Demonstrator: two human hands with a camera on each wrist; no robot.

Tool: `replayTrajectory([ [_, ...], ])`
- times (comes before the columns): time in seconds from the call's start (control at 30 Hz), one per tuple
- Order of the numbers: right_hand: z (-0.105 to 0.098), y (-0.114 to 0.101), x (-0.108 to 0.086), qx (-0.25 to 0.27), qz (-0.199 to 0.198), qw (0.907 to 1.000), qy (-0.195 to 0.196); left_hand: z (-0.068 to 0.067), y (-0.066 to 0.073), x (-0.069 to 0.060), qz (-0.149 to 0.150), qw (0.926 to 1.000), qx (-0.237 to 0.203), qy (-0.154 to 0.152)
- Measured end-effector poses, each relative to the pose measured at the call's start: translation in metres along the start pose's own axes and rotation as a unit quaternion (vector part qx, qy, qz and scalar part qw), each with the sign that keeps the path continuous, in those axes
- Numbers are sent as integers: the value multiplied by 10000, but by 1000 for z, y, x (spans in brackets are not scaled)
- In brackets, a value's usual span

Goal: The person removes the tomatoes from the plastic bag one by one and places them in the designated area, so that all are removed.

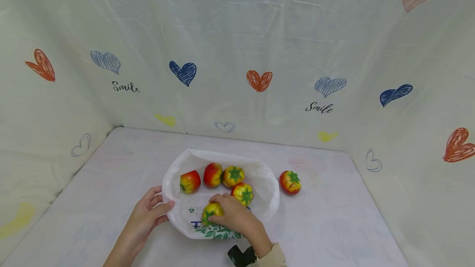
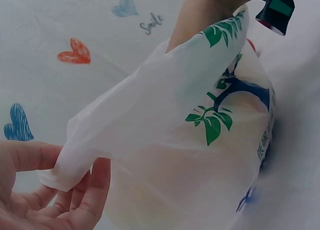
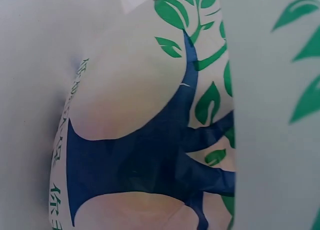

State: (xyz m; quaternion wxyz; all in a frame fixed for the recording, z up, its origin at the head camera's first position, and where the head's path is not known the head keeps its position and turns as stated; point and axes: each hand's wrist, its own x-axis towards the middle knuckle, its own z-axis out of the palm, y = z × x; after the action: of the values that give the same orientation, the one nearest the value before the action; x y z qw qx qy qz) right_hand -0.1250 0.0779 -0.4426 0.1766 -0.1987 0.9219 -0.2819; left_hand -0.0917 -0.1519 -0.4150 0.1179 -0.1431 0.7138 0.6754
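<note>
My left hand (image 1: 146, 214) pinches the left rim of a white plastic bag (image 1: 265, 176), thumb on one side and fingers on the other. The left wrist view shows the same pinch, with the bag's edge between thumb and fingers (image 2: 97, 182). Inside the open bag, my right hand (image 1: 235, 214) grips a yellow fruit with a green leafy top (image 1: 211, 212). Several similar red-and-yellow fruits (image 1: 213, 175) lie deeper in the bag. The right wrist view holds only the bag's printed side, a blue tree (image 3: 140, 165) with green leaves; my right hand is hidden there.
One more red-and-yellow fruit (image 1: 290, 182) sits on the pale table (image 1: 326, 226), just right of the bag. A white curtain with printed hearts (image 1: 259, 32) stands behind and beside the table. A black wrist device (image 1: 241, 255) is on my right wrist.
</note>
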Motion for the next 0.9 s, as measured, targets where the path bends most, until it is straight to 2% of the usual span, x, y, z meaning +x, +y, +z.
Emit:
replayTrajectory([
  [0.27, -7, -3, -3, 26, -88, 9997, 223, 0, -1, 1, 26, 10000, -17, -29],
  [0.53, -17, -9, -10, 274, -135, 9985, 460, -1, -1, 0, 29, 10000, 15, -43],
  [0.9, -31, -17, -23, 387, -72, 9965, 736, 0, -1, 0, 45, 10000, 20, -45],
])
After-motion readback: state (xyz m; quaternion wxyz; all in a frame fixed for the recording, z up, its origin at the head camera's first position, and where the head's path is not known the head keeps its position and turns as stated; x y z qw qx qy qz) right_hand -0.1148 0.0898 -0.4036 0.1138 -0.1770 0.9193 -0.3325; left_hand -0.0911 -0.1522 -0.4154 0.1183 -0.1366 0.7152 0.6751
